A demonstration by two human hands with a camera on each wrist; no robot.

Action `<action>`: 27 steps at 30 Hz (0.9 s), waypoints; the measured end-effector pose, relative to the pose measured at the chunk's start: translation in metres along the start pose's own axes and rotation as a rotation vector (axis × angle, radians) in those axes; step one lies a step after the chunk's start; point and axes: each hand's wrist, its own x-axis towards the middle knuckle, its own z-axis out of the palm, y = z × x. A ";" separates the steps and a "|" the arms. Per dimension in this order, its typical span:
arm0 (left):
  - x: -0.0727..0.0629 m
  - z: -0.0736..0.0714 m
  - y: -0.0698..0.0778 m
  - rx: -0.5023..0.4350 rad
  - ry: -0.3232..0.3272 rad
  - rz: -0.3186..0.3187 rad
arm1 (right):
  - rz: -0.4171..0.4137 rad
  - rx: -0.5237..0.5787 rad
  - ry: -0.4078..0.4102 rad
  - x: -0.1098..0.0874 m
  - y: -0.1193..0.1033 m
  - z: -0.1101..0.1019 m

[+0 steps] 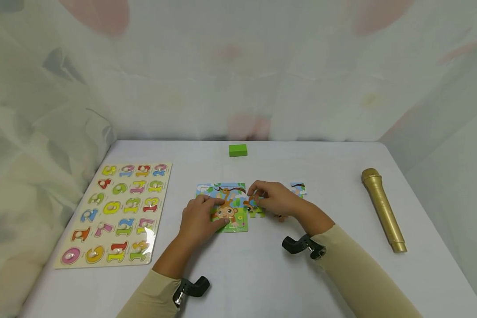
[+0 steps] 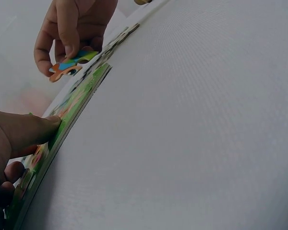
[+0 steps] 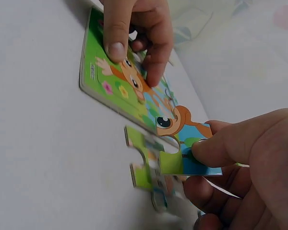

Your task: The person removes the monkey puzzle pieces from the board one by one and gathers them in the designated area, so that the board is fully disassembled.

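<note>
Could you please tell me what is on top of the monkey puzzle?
The left hand rests on the monkey puzzle, whose monkey face shows; what the hand covers is hidden.

We see a white tabletop (image 1: pixel 254 274), pale cloth (image 1: pixel 322 88) with pink patches behind it, and grey-patterned drapery (image 1: pixel 20 176) at left

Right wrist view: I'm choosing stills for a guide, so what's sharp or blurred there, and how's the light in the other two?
Right wrist: the held puzzle piece is crisp, the loose pieces behind it smeared; left wrist: dim and greyish, a shadow beside the puzzle board; head: brighter, with a soft shadow beside the left forearm.
</note>
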 end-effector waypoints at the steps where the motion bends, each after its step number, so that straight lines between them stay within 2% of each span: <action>1: 0.000 0.000 0.000 -0.001 -0.001 -0.002 | -0.001 -0.012 0.008 -0.001 0.001 -0.001; 5: 0.000 0.001 0.000 -0.004 -0.002 -0.011 | 0.014 -0.015 0.032 -0.009 0.006 -0.008; 15: -0.001 0.000 0.001 -0.002 0.005 -0.010 | 0.085 0.065 0.054 -0.024 0.019 -0.019; 22: -0.001 0.000 0.001 -0.008 0.000 -0.014 | 0.061 -0.032 0.083 -0.034 0.031 -0.027; 27: -0.001 0.000 0.001 -0.014 0.000 -0.012 | 0.066 -0.056 0.101 -0.041 0.040 -0.032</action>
